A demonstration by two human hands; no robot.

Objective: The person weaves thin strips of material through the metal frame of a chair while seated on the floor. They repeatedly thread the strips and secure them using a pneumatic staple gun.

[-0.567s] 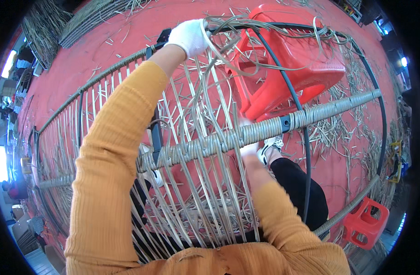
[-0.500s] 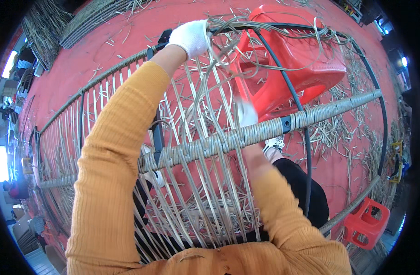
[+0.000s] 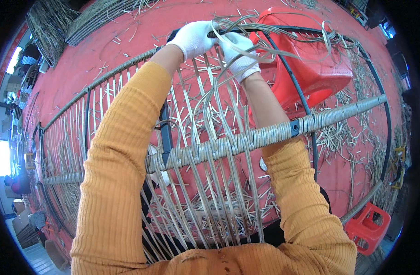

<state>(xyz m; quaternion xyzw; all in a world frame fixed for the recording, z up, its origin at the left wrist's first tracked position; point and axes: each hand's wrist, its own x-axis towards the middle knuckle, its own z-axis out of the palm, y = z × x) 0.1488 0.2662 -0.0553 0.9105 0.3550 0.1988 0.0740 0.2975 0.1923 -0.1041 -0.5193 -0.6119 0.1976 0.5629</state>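
Observation:
A dark metal frame (image 3: 306, 103) lies across my lap, partly woven with grey-brown wicker strips (image 3: 214, 169). Its middle bar (image 3: 265, 134) is wrapped tightly in the same strip. At the far rail, my left hand (image 3: 195, 39), in a white glove, is closed over the rail where the wrapping stops. My right hand (image 3: 239, 55), also gloved, has reached under the middle bar and up beside the left, its fingers closed on a wicker strip (image 3: 264, 58). Loose strips loop around both hands and along the rail. The fingertips are partly hidden.
Behind the frame's far right part lies a large red plastic stool (image 3: 317, 68). A smaller red stool (image 3: 369, 227) stands at the lower right. Cut strip ends litter the red floor (image 3: 104, 59). Bundled strips (image 3: 47, 27) and a woven panel (image 3: 97, 20) are at the far left.
My right hand has moved from just beyond the middle bar up to the far rail, beside the left hand, and has taken hold of a strip. The left hand stays at the rail.

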